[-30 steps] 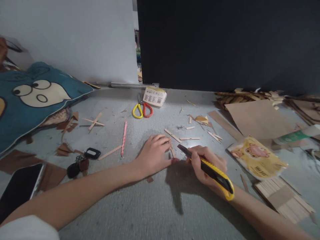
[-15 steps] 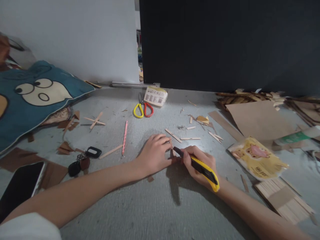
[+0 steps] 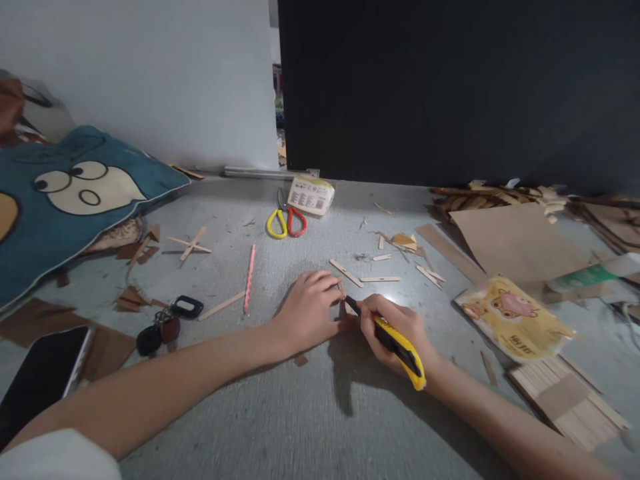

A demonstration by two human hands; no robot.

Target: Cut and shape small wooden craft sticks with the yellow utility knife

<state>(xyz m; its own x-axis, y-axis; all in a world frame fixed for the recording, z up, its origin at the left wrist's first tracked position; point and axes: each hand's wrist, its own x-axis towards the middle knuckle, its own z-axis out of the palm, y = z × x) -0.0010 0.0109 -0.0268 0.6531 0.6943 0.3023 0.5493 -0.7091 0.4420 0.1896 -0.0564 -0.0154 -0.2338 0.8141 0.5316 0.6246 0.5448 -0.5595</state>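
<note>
A yellow and black utility knife (image 3: 400, 348) is gripped in my right hand (image 3: 393, 327), its dark tip pointing forward and left. Opposite that tip, my left hand (image 3: 311, 308) rests on the table with bent fingers, pinching a short wooden craft stick (image 3: 344, 308). Most of this stick is hidden by the fingers, and the blade's exact contact with it is too small to make out. Just beyond the hands lie two notched craft sticks, one slanted (image 3: 346, 273) and one lying crosswise (image 3: 380, 279).
Scissors (image 3: 287, 223) and a pink pencil-like stick (image 3: 249, 279) lie ahead. Keys (image 3: 159, 331), a phone (image 3: 45, 373) and a blue cushion (image 3: 75, 200) are at left. A yellow packet (image 3: 515, 317) and bundled craft sticks (image 3: 567, 400) sit at right. A black panel (image 3: 450, 93) stands behind.
My right hand has shifted slightly left, and the knife's rear end has swung left and a little toward me. My left hand stays nearly in place.
</note>
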